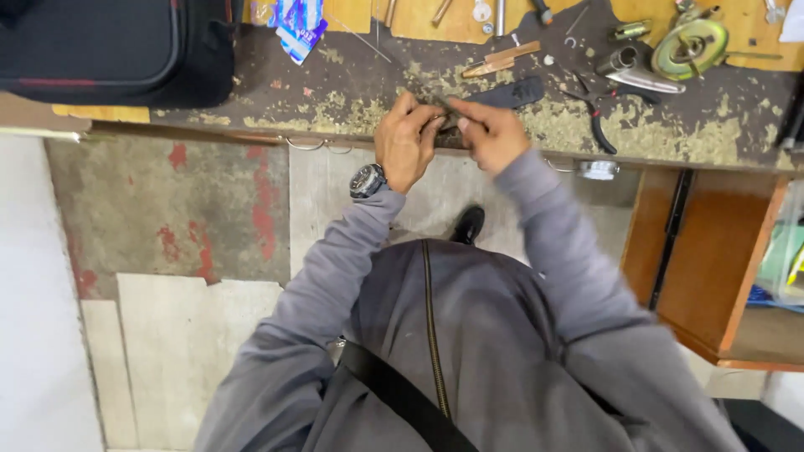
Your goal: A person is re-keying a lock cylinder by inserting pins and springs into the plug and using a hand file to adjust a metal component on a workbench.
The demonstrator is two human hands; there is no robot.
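My left hand (pixel 405 141) and my right hand (pixel 490 132) meet at the near edge of a worn, paint-flecked workbench (pixel 335 92). Both pinch a small dark piece (pixel 448 125) between their fingertips; its shape is mostly hidden by the fingers. A dark flat strip (pixel 515 92) lies on the bench just beyond my right hand. A wristwatch (pixel 367 180) sits on my left wrist. Grey sleeves and a zipped grey jacket fill the lower view.
Black-handled pliers (pixel 599 117), a wooden-handled tool (pixel 501 60), a metal cylinder (pixel 618 60) and a yellow-green round tool (pixel 689 46) lie at the bench's right. A black case (pixel 109 42) stands at the left, a blue-white packet (pixel 297 23) behind. An orange cabinet (pixel 712 251) is at the right.
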